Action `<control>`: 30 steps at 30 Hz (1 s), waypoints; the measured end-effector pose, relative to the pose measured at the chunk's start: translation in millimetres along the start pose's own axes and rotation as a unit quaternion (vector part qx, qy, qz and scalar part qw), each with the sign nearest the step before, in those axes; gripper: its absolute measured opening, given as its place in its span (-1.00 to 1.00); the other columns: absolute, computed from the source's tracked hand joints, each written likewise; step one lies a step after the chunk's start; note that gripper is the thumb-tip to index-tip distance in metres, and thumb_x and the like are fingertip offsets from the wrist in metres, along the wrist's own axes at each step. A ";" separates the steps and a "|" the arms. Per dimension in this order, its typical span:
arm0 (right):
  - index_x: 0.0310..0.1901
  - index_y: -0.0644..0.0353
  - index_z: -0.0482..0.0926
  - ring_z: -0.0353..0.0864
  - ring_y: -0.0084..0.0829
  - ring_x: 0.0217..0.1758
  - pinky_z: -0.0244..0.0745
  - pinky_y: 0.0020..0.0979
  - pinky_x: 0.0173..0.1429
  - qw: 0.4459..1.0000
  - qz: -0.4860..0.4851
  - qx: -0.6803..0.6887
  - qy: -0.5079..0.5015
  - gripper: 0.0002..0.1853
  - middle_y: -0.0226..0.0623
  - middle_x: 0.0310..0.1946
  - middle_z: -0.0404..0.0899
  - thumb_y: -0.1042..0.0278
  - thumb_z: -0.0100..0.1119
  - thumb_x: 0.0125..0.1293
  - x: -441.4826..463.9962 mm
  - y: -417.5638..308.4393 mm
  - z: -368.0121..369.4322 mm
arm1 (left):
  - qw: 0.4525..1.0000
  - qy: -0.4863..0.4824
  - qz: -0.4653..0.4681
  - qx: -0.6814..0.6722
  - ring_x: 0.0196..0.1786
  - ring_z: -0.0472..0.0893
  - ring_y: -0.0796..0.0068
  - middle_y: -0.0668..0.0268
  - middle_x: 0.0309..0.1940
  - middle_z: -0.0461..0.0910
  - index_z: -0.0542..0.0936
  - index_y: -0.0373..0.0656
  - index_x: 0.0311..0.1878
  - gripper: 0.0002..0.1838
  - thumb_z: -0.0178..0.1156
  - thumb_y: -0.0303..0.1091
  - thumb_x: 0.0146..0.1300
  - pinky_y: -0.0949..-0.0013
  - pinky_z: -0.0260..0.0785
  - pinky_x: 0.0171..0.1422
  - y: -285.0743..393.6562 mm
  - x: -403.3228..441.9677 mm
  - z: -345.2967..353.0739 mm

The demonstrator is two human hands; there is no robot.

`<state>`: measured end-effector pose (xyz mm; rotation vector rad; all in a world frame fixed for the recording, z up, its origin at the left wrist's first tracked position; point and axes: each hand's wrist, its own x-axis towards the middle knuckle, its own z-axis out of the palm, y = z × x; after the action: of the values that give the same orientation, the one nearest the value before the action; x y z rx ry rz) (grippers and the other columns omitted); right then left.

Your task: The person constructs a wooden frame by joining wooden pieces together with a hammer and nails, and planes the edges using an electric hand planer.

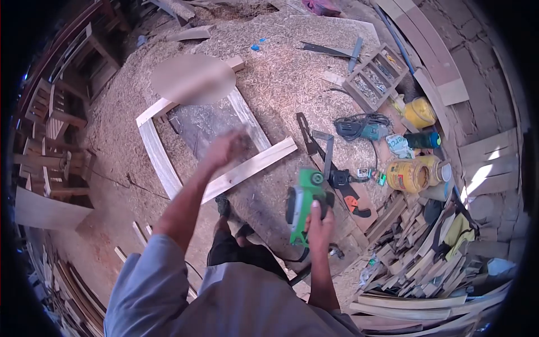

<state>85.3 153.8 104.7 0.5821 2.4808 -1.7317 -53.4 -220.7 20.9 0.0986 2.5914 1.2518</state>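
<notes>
My right hand (319,224) is wrapped round the handle of a green electric planer (303,205), held up in front of my right side. A cord trails from the tool's lower end towards my legs. My left hand (229,147) is stretched out over a wooden frame (250,171) lying on the ground. Motion smears its fingers, so I cannot tell whether they touch anything. Pale beams form the frame's sides, and its near beam runs slantwise below my left hand. A blurred oval hides part of the far beam.
Shavings cover the floor. At right lie an angle grinder (370,128), a try square (327,151), a handsaw (355,205), a divided wooden box (375,78) and yellow tubs (407,175). Offcuts (412,247) are heaped at lower right. Wooden chairs (62,112) stand at left.
</notes>
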 end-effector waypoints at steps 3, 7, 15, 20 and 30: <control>-0.05 0.22 0.63 0.55 -0.51 -0.52 0.45 -0.36 -0.42 0.991 -0.089 -0.081 -0.051 -0.61 -0.39 -0.48 0.58 -0.02 0.33 0.64 9.8 2.0 14.7 | 0.959 0.201 -0.033 0.198 0.64 0.40 -0.28 -0.15 0.63 0.41 0.27 0.09 0.78 -0.10 0.41 0.08 0.48 -0.12 0.30 0.73 -57.1 63.3 -40.3; 0.00 0.24 0.72 0.79 0.10 -0.26 0.65 0.04 -0.11 0.974 -0.118 -0.155 -0.116 -0.52 0.07 -0.31 0.75 -0.13 0.39 0.54 27.2 -39.0 46.4 | 0.904 0.263 -0.174 0.290 0.72 0.26 -0.31 -0.08 0.71 0.28 0.34 0.04 0.70 -0.12 0.40 0.15 0.44 -0.40 0.21 0.72 -102.1 112.9 -103.5; -0.05 0.25 0.66 0.74 -0.31 -0.49 0.62 -0.18 -0.34 0.947 -0.202 -0.197 -0.152 -0.57 -0.20 -0.48 0.70 -0.06 0.33 0.62 86.4 -16.4 85.8 | 0.919 0.236 -0.211 0.237 0.59 0.45 -0.28 -0.06 0.46 0.54 0.56 0.02 0.43 -0.36 0.25 0.24 0.52 -0.47 0.40 0.51 -163.5 148.1 -165.9; -0.06 0.24 0.65 0.71 -0.41 -0.54 0.59 -0.25 -0.41 0.947 -0.190 -0.201 -0.163 -0.59 -0.28 -0.51 0.68 -0.04 0.31 0.64 97.9 -40.9 100.1 | 0.940 0.231 -0.199 0.153 0.49 0.55 -0.25 -0.02 0.26 0.70 0.60 0.19 0.33 -0.46 0.16 0.34 0.56 -0.40 0.22 0.59 -217.7 167.9 -182.7; -0.09 0.25 0.63 0.70 -0.45 -0.54 0.57 -0.29 -0.42 0.944 -0.201 -0.211 -0.154 -0.62 -0.29 -0.51 0.66 0.02 0.34 0.63 131.4 -62.2 153.3 | 0.940 0.184 -0.246 0.151 0.56 0.45 -0.33 -0.03 0.43 0.59 0.55 0.34 0.51 -0.41 0.06 0.39 0.61 -0.36 -0.01 0.69 -173.1 148.6 -180.4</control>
<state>-82.5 30.4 69.7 -0.2282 2.7267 -1.1836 -234.9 -440.6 -36.8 -0.7486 2.8326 0.7385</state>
